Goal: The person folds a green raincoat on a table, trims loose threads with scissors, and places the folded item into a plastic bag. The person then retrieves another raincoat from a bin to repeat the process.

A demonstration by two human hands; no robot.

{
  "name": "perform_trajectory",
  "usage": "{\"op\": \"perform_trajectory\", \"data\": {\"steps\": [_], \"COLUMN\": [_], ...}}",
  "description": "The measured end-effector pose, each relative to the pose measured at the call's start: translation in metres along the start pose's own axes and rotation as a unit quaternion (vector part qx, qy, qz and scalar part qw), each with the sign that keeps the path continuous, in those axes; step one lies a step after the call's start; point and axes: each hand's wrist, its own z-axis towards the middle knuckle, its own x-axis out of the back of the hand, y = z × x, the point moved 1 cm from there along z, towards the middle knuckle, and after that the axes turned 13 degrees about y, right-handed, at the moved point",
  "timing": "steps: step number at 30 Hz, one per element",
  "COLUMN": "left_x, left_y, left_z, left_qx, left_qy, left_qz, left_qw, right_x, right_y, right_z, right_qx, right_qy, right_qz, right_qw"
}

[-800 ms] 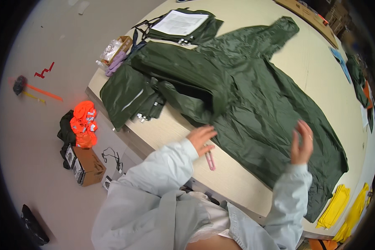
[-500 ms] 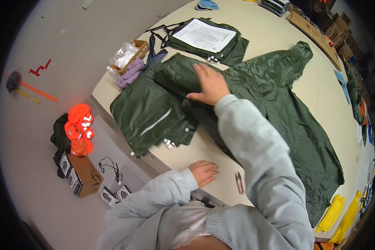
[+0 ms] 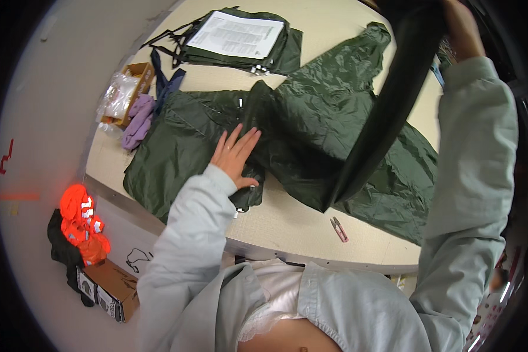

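Looks thin, soft and light despite the broad spread of the green garment (image 3: 334, 82), with a slick, coated-looking face likely to slide over itself and over the counter (image 3: 311, 237)

Lies creased and flat around one o'clock, bunches near the middle of the view, and hangs from two o'clock in a raised panel (image 3: 387, 111), dark and blurred toward the top

Not likely to break or dent, but apt to crease, slump or catch air when lifted broadside

Best held, at a guess, by a doubled edge or seam, with several fingers rather than two tips, and with a flat palm elsewhere against slipping

Seems firmer only where layered, as in the folded stack (image 3: 164, 152) between nine and ten o'clock, right up against the bunched end

Palm down with the left hand (image 3: 233, 158) near ten o'clock, close to the middle, over the edge of the folded stack, with fingers straight and spread toward one o'clock and thumb out toward three

Cannot tell light contact from firm pressure there

Held high and out with the right hand (image 3: 463, 32) at two o'clock, seemingly gripping the raised panel, judging by its hang, though with fingertips hidden

Slants in from seven o'clock along the left sleeve (image 3: 190, 217); stands nearly upright along the right sleeve (image 3: 478, 135), with a bend between three and four

Just beside the garment's near edge at four o'clock, pink-handled snips (image 3: 339, 230), well apart from both hands and worth minding as a snag
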Motion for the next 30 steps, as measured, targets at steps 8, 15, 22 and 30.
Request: {"op": "perform_trajectory", "data": {"steps": [8,15,22,30], "left_x": [-0.047,-0.045,-0.010,-0.048], "left_y": [-0.029,-0.026,-0.016,-0.074], "left_z": [0.019,0.038,0.039,0.007], "left_qx": [-0.003,0.071,0.056,0.088], "left_qy": [0.034,0.085,-0.046,-0.066], "left_qz": [0.037,-0.021,-0.060,-0.273], "left_qw": [0.999,0.994,0.996,0.956], "right_x": [-0.026,-0.008,-0.004,0.019], "right_y": [-0.087,-0.064,-0.036,-0.050], "right_z": [-0.228,-0.278,-0.147,-0.070], "right_qx": [0.550,0.579,0.578,0.639], "right_qy": [0.428,0.444,0.346,0.325], "right_qz": [-0.485,-0.470,-0.479,-0.410], "right_qw": [0.528,0.498,0.563,0.563]}}
